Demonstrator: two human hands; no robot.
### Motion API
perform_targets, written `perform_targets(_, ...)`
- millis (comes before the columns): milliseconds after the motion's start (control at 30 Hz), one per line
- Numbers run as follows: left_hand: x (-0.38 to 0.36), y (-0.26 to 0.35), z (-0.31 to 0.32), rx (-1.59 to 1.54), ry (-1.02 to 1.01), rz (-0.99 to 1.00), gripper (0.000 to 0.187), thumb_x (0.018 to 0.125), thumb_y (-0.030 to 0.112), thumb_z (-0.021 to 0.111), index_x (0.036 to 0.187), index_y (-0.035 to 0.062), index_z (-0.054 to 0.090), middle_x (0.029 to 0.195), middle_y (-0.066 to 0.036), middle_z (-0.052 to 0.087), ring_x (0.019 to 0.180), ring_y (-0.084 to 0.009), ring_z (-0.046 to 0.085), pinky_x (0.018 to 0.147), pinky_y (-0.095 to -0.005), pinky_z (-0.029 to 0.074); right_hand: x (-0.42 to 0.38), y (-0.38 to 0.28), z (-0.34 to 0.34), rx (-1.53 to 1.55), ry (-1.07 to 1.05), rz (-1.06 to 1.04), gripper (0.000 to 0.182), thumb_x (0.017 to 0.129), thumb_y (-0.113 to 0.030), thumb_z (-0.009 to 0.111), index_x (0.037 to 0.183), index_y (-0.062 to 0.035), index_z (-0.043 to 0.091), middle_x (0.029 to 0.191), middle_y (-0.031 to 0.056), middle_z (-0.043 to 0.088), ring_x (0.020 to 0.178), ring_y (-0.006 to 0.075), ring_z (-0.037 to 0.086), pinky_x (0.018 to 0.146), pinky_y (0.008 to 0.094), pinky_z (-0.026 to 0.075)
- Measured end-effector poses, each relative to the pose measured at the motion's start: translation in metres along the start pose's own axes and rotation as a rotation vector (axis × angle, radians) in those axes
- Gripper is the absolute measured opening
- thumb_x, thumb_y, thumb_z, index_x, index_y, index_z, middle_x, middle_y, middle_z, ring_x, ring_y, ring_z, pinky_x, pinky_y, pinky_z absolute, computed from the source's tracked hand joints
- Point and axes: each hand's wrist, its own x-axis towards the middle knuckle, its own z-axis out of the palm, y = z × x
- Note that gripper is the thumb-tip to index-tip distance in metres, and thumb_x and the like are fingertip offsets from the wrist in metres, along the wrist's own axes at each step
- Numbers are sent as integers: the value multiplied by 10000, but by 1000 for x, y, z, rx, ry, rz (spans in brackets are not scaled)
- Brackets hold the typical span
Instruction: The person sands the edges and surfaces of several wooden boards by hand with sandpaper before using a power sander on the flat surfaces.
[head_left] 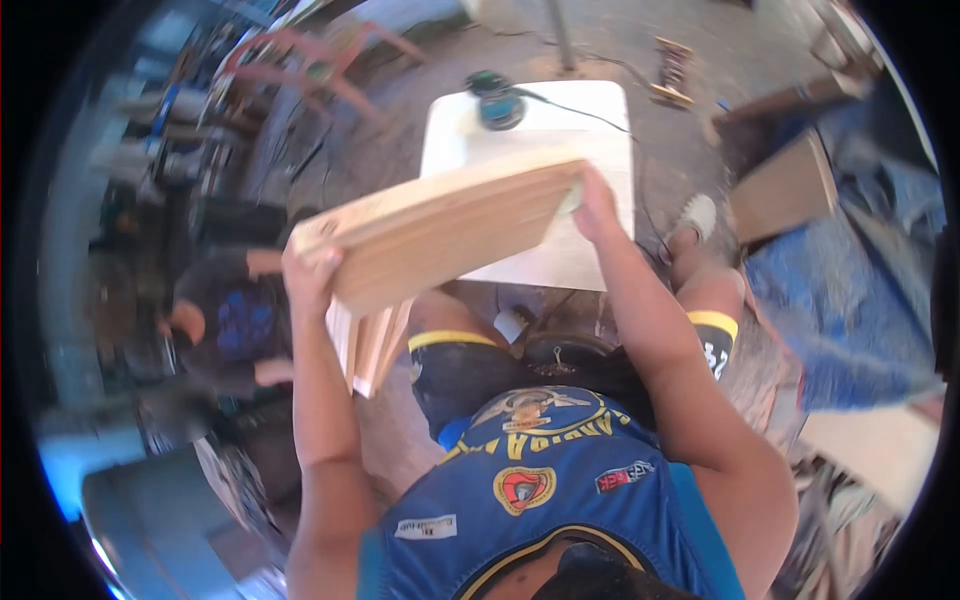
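Observation:
My left hand [312, 278] grips the left end of a thick, light wooden board [460, 225], thumb on its near face. My right hand [597, 207] is closed around the board's right end, and a small pale patch shows beside its fingers. The board is held tilted above my lap, overlapping the near part of a white-topped table [590, 255] in this view. On the far side of that table rests a teal power sander [500, 106] with a black cord. Below my left hand, several light wooden pieces [370, 345] stand beside my left leg.
Another person [235, 315] in a dark shirt is at the left. A reddish plastic chair [325, 60] stands at the back left. To the right are a wooden panel [785, 190] and a blue tarp [840, 300]. A cord reel [673, 72] lies on the floor.

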Motion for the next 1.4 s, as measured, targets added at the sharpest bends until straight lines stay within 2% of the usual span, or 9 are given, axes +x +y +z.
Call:
perform_targets(67,-6,16,7,-92,2,-45,479,770,235,835,1148,-8,671,1077,-66,707,985,-161,651,899,-312,509,1,-5,-7,37,-32,-11,370,1079,-276,441,1330,-28,554,1247,93,623,1166,205,578,1032,374,442)
perform_targets(167,-6,32,17,-70,-33,-128,487,774,281,856,1151,34,671,1062,-50,717,977,-135,649,891,-316,516,4,-38,-35,-127,-48,-91,351,1051,-221,512,1320,3,533,1199,125,636,1015,237,647,856,390,566)
perform_targets(433,-6,78,28,154,-42,-122,482,810,192,815,1216,22,619,1095,-76,694,994,-171,653,885,-322,521,-49,-85,-111,-211,72,162,312,1049,-174,465,1284,25,519,1083,163,644,932,251,662,763,354,594)
perform_targets(633,-32,61,52,-776,209,-350,532,832,30,740,1319,-6,529,1217,-178,650,1091,-295,671,934,-429,580,-131,-64,-114,87,159,87,111,969,-179,617,981,-77,574,830,63,570,735,235,613,642,450,583)
perform_targets(733,-34,84,92,-1150,192,-525,556,912,156,662,1417,21,473,1343,-204,593,1198,-343,618,999,-484,542,-179,-87,-70,232,99,-2,281,959,-195,652,1193,-79,545,1049,105,596,952,278,651,753,472,589)
perform_targets(867,-4,124,196,-1564,32,-631,580,966,236,571,1477,7,422,1453,-176,536,1318,-354,534,1119,-528,430,-216,-150,-30,213,-120,-255,396,970,-227,644,1301,-57,511,1165,118,599,1072,296,637,872,495,566)
perform_targets(967,30,171,289,-1730,-249,-430,630,897,261,604,1460,31,441,1407,-163,570,1281,-352,557,1084,-523,457,-226,-210,-54,344,-308,-432,449,983,-261,625,1351,-42,488,1237,114,595,1118,301,618,944,502,533)
perform_targets(1100,74,284,412,-1893,-459,-441,645,872,215,583,1462,20,410,1419,-155,544,1319,-348,518,1110,-535,418,-261,-258,-100,348,-156,-701,438,1010,-288,562,1369,-48,486,1292,119,578,1109,308,606,932,467,518)
perform_targets(1400,152,490,649,-1824,-423,-752,593,875,208,608,1418,27,453,1354,-157,572,1222,-361,585,1045,-552,460,-298,-214,-223,544,136,-689,464,1013,-292,544,1423,-103,440,1289,107,583,1099,303,601,903,453,518)
